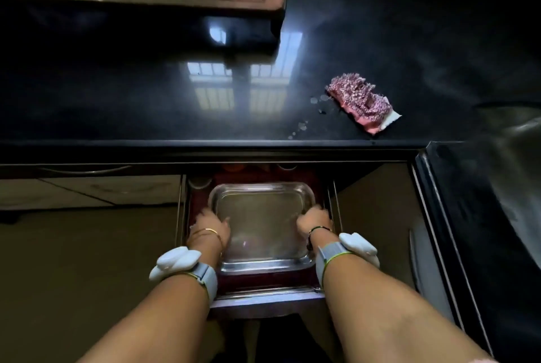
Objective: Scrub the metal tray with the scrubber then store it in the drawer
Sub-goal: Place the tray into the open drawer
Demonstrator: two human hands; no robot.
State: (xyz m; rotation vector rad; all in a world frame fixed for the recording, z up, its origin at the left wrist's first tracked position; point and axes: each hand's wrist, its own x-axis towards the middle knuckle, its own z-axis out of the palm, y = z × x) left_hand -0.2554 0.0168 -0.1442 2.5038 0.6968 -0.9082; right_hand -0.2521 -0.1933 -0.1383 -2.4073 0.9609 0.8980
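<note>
Head view, looking down past both forearms into an open drawer (265,302) below a dark counter (146,117). The metal tray (262,225) sits flat inside the drawer, long axis running 12 to 6 o'clock, its near rim close to the drawer front and its far rim under the counter edge. Left hand (211,223) is at the tray's 9 o'clock rim, fingers curled over the edge with the thumb lying inward on the tray floor; right hand (313,219) mirrors it at 3 o'clock, fingers closed around that rim. Both grips read as closed pinches on the side rims, though the fingertips below the rims are hidden. Holding opposite sides probably keeps the tray level and lets it go down between the drawer walls without tipping; clearance at each side looks tight. Round shapes show at the drawer's 11 and 12 o'clock corners, too dark to identify. The scrubber (363,102), a pink tufted pad, lies on the counter at about 1 o'clock from the tray, well apart from both hands, with a few wet droplets (317,100) just beside it toward 8 o'clock. Judgement: scrubbing looks finished and the storing step nearly so; what remains is to let go of the rims and push the drawer shut. White wrist devices (175,261) sit on both forearms.
</note>
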